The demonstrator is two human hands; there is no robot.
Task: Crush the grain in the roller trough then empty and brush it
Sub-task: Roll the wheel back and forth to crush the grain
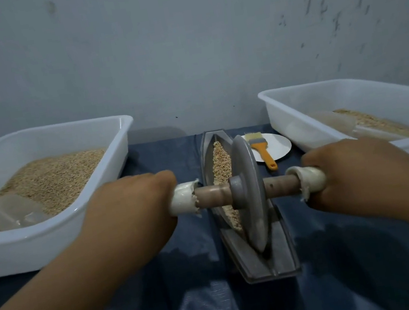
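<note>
A grey boat-shaped roller trough [283, 258] lies lengthwise on the dark blue cloth, with tan grain [222, 160] along its groove. A grey roller wheel [250, 193] stands upright in the trough, near its middle. A wooden axle [213, 195] runs through the wheel, with white wrapping at both ends. My left hand [128, 208] grips the left wrapped end. My right hand [354, 170] grips the right wrapped end. An orange-handled brush [262, 149] lies on a white plate [281, 146] behind the wheel, to the right.
A white tub [57, 233] heaped with grain stands at the left, with a clear plastic scoop [10, 211] in it. Another white tub [350, 95] with some grain and a clear scoop [335, 120] stands at the right. A grey wall rises behind the table.
</note>
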